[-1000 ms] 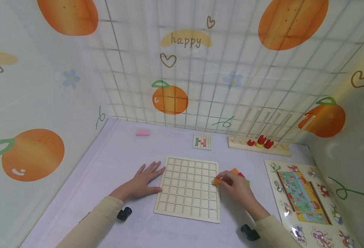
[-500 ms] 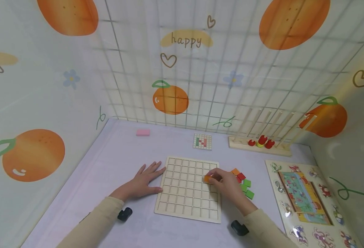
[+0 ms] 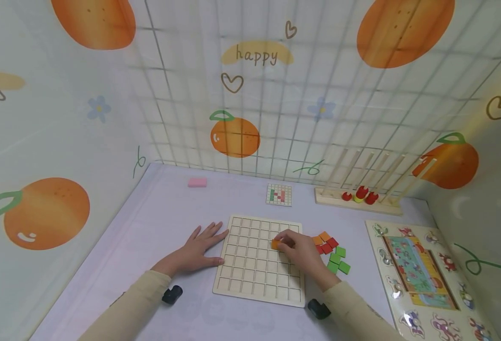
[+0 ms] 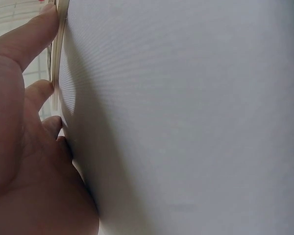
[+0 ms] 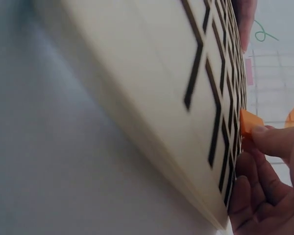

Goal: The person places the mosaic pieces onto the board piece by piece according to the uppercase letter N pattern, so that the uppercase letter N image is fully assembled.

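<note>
A wooden grid board [image 3: 250, 274] lies flat on the table, its square cells bare where they show. My right hand [image 3: 299, 251] is over the board's right half and pinches an orange square tile [image 3: 275, 244] between thumb and fingers. In the right wrist view the orange tile [image 5: 250, 122] stands tilted, its lower edge right at the grid. My left hand [image 3: 195, 251] rests with fingers spread at the board's left edge; in the left wrist view, the thumb and a fingertip touch that edge. Orange, red and green tiles [image 3: 335, 258] lie loose right of the board.
Behind the board lies a small pattern card [image 3: 279, 194] with coloured squares. A pink block [image 3: 197, 183] sits at the back left. At the back right stands a wooden peg rack [image 3: 357, 203] with red and yellow beads. A picture puzzle board [image 3: 429, 279] lies on the right.
My right hand has moved left with the orange tile, from the board's right edge to further in over the grid, uncovering more of the loose tiles. The left hand stays in place.
</note>
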A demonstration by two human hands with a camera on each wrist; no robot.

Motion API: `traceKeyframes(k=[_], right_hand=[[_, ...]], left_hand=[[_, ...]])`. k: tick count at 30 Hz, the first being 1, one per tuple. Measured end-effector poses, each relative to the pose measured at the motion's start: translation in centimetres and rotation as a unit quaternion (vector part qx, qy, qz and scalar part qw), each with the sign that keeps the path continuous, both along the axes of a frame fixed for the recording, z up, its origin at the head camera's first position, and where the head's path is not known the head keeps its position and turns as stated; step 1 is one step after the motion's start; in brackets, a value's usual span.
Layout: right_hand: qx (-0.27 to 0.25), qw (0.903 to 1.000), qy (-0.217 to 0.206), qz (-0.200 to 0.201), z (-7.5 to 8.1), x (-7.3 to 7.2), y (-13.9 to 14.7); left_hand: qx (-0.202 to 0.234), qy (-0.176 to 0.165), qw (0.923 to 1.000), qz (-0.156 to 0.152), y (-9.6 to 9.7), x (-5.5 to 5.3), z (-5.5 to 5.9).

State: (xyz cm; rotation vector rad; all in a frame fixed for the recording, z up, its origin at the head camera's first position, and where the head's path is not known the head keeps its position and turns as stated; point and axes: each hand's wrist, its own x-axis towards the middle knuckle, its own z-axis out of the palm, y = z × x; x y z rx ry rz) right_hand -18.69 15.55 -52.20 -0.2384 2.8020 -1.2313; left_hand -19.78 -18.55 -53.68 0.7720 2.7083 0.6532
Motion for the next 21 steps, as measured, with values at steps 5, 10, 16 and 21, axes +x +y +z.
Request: traceKeyframes(k=[5,10,16,21], right_hand=[[-0.002,1.0000,0.003,0.007,-0.13,-0.22,-0.41],[0.004,0.9999,-0.001,0.014,-0.06,-0.31,-0.80],[0.013,0.9998,-0.008,0.016,0.11,-0.48,-1.00],[0.033,0.9991,0.004,0.028,0.14,-0.54,-1.00]], left_hand=[[-0.001,0.004,1.0000,0.000,0.05,-0.04,-0.08],[0.000,0.003,1.0000,-0.002,0.00,-0.04,-0.09],[-0.009,0.002,1.0000,0.001,-0.12,-0.12,-0.29],[-0.008,-0.007,0.9999,0.003,-0.10,-0.10,-0.20]])
